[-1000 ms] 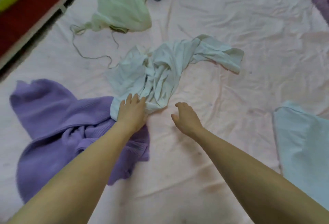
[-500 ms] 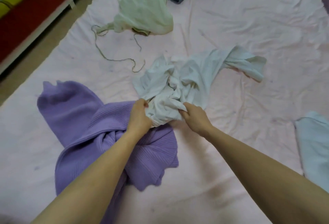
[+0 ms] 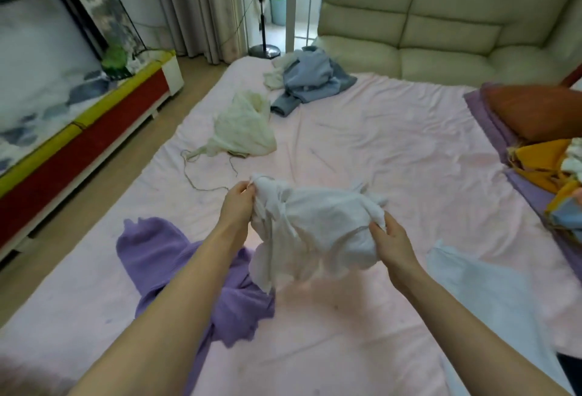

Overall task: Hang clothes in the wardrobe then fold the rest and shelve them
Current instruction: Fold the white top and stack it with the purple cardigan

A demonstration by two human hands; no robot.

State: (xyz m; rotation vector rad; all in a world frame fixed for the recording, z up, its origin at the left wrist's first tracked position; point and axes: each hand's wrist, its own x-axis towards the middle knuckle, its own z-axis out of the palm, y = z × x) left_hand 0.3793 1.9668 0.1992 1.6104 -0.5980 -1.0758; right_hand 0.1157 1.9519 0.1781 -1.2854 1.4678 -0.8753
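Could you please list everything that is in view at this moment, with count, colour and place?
white garment: one, white, bunched and held up above the sheet
purple sweater: one, purple, near left on the sheet
cream garment: one, cream, far left, strings trailing
blue-grey clothes: one pile, far end
pale blue cloth: one, near right
bed sheet: one, pink
sofa: one, beige, behind
clothes pile: orange, yellow, blue, right edge
left hand: grips the garment's left end
right hand: grips its right end

Perhaps five loose garments (image 3: pixel 311 232), one sofa (image 3: pixel 441 24)
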